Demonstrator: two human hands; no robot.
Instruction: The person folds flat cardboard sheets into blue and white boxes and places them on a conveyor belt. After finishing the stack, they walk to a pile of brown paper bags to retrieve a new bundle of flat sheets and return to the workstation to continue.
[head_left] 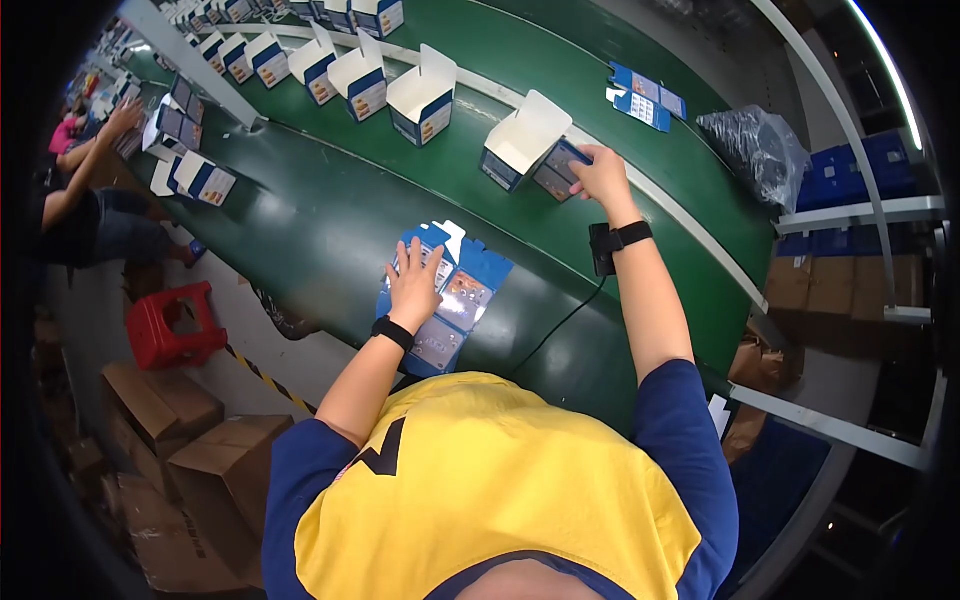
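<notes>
My left hand [412, 290] lies with its fingers spread on a flat, unfolded blue printed carton [465, 300] on the green table before me. At the far right, my right hand [602, 177] has its thumb and fingers closed on the printed side of a folded box [520, 138]. That box stands upright on the green conveyor belt, its white inside showing and its lid raised. Part of the box's side is hidden behind my fingers. A black strap with a small dark device [605, 248] sits on my right wrist, and a cable runs from it.
Several open boxes [420, 100] stand along the belt to the left. Another flat carton [645, 98] lies beyond the metal rail, near a clear plastic bag [755, 150]. A co-worker's arms [95, 150] show at far left. A red stool [175, 325] and cardboard boxes [230, 460] stand on the floor.
</notes>
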